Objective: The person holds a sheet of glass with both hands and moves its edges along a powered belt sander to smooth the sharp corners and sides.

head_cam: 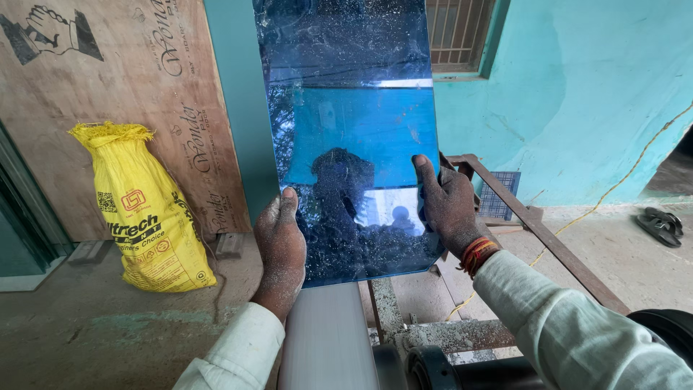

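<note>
While a large brown plywood sheet [108,87] is leaned against the wall far to the left of the hands, a tall, glossy blue rectangular panel [354,137] speckled with pale dust is held upright between them, its lower edge just above a smooth grey roller [328,339]. The panel is gripped at its lower corners: the left hand [280,249] is closed on the left edge with the thumb laid on the front face, and the right hand [449,206] is clamped on the right edge, thumb likewise on the front. Both hands are coated in whitish dust. A rusty metal frame [534,231] is seen below and to the right of the right hand. A yellow woven sack [144,209] is stood on the floor left of the left hand. A pair of dark sandals [663,225] is seen far right. Red and orange threads [476,253] are worn at the right wrist.
</note>
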